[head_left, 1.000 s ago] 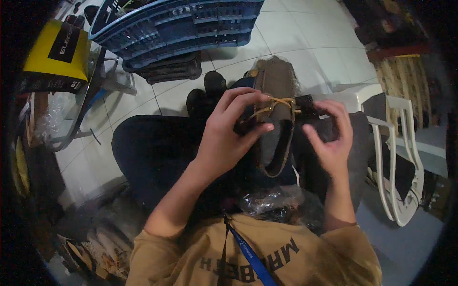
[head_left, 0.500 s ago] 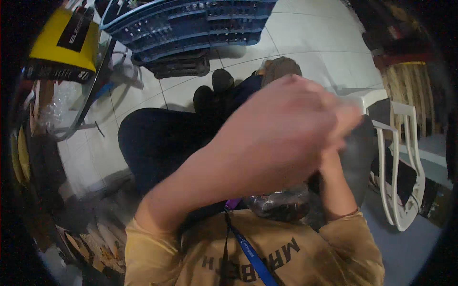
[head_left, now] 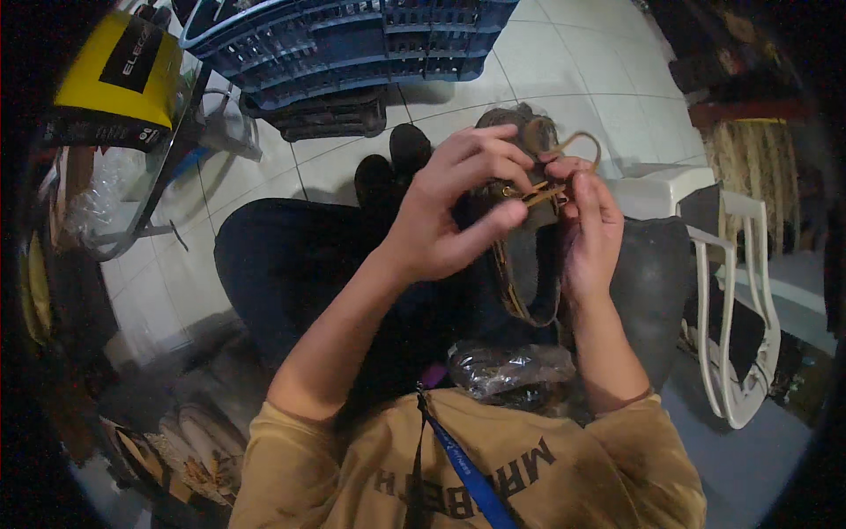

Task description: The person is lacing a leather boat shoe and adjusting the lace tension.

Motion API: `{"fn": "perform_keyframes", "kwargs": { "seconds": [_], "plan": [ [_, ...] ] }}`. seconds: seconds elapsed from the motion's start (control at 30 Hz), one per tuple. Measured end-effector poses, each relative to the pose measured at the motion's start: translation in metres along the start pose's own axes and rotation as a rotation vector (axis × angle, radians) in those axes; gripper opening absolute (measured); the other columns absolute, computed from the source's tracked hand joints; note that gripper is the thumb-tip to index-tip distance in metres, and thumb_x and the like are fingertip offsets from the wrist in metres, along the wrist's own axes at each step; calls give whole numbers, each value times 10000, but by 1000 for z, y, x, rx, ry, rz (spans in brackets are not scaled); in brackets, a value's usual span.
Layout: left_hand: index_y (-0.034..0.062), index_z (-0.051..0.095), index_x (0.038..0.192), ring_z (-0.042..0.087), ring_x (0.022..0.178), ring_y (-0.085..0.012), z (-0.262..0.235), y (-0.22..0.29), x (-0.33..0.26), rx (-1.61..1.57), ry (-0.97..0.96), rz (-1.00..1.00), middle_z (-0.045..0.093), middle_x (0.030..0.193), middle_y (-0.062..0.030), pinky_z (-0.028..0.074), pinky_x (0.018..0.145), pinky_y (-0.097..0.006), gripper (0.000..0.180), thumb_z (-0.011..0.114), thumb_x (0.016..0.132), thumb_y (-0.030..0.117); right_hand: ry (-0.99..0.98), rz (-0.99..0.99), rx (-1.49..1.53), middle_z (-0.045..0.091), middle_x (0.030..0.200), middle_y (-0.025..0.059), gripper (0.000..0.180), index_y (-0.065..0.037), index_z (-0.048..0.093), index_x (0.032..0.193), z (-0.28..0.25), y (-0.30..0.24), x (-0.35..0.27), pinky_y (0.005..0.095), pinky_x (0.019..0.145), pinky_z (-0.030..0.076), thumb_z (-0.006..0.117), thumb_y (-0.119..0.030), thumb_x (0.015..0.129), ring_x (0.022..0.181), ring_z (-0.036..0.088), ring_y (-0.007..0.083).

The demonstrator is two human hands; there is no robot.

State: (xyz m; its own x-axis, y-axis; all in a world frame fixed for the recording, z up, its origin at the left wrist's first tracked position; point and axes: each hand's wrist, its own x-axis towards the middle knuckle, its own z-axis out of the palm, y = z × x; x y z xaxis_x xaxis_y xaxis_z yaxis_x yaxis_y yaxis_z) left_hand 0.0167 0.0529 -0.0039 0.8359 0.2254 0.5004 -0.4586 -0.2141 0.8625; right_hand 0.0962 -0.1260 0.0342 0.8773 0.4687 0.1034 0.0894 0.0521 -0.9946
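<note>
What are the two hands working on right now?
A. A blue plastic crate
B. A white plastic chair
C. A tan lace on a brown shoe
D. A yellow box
C: the left hand and right hand pinch a tan lace looped over the brown shoe held above the lap.

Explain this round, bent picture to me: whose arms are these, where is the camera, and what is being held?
There is no machine here. The camera sits on a person's head and looks down, and its wide lens bends straight edges. The arms coming up from the lower edge are that person's own. The left hand and the right hand hold a brown shoe over the lap, and the fingers pinch its tan lace, which forms a loop. A crumpled plastic bag rests in the lap. On the tiled floor ahead lie blue crates; a white plastic chair stands at the right.
</note>
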Motion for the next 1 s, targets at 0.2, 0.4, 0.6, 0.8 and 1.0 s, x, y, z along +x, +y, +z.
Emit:
{"fn": "perform_keyframes", "kwargs": {
  "seconds": [0.2, 0.4, 0.6, 0.8, 1.0],
  "plan": [
    [57, 739, 1038, 539, 1376, -367, 1, -6, -2, 42, -28, 60, 699, 1210, -97, 395, 1155, -485, 184, 780, 860, 79, -113, -105, -132, 698, 1161, 114, 220, 31, 749, 1072, 4, -8, 21, 353, 1049, 436, 617, -142, 1042, 1159, 609, 214],
    [51, 691, 972, 532, 1386, -351, 4, -2, -2, 5, 25, -59, 695, 1217, -84, 380, 1152, -470, 132, 774, 871, 63, -265, -159, -244, 707, 1053, 78, 179, 11, 766, 1060, -2, -9, 66, 277, 943, 473, 695, -143, 1001, 1071, 635, 160],
    [55, 667, 1004, 496, 1420, -327, 10, -6, -6, -82, 64, -109, 710, 1216, -92, 360, 1163, -478, 105, 725, 919, 78, -33, -93, -575, 686, 971, 23, 204, -10, 765, 1034, -49, -10, 61, 262, 823, 462, 709, -204, 1001, 892, 595, 106],
    [53, 641, 1061, 466, 1446, -331, 15, -11, -1, -126, 62, -126, 715, 1230, -118, 347, 1177, -484, 141, 705, 939, 80, -293, -172, -659, 698, 1302, 128, 185, -8, 757, 1039, -44, -18, 12, 378, 1061, 469, 747, -157, 928, 1218, 650, 262],
    [59, 641, 1063, 482, 1440, -334, 17, -11, -7, -80, 91, -61, 726, 1219, -126, 341, 1183, -483, 130, 694, 946, 69, -315, -66, -615, 709, 1225, 132, 96, 3, 673, 930, -53, -22, 1, 371, 1028, 477, 727, -77, 920, 1156, 655, 246]
  ]
}}
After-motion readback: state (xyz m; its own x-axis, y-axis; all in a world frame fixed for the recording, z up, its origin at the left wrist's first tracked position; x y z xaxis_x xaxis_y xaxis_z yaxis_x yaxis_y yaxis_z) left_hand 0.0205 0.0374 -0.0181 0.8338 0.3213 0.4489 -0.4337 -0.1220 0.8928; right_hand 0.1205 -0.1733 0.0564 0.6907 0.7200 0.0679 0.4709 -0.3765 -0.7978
